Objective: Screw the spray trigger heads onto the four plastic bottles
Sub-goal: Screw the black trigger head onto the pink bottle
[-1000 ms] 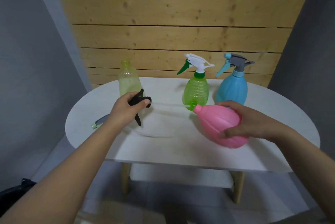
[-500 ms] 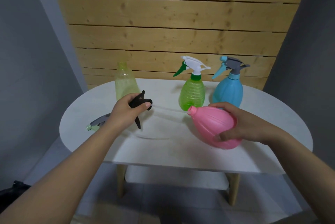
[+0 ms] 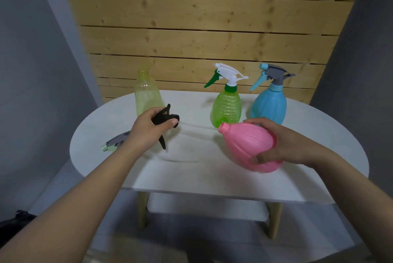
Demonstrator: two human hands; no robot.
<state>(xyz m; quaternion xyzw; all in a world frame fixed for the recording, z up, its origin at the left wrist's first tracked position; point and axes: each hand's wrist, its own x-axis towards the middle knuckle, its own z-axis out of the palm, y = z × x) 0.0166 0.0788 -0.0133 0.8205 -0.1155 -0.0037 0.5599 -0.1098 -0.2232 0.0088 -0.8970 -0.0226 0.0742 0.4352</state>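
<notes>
My left hand (image 3: 148,129) grips a black spray trigger head (image 3: 164,119); its clear dip tube (image 3: 197,126) reaches right, its tip at the open neck of a pink bottle (image 3: 247,145). My right hand (image 3: 278,143) holds that pink bottle tilted, mouth toward the left, just above the table. An open pale-green bottle (image 3: 146,94) with no head stands behind my left hand. A bright green bottle (image 3: 226,107) with a white and green head and a blue bottle (image 3: 269,103) with a grey and blue head stand at the back.
A loose grey and light-green trigger head (image 3: 116,142) lies on the white oval table (image 3: 191,167) at its left edge, partly behind my left forearm. A wooden slat wall rises behind the table. Grey walls flank both sides.
The dip tube's tip has come up to the pink bottle's neck. Both hands stay in nearly the same places; the camera view shifted slightly.
</notes>
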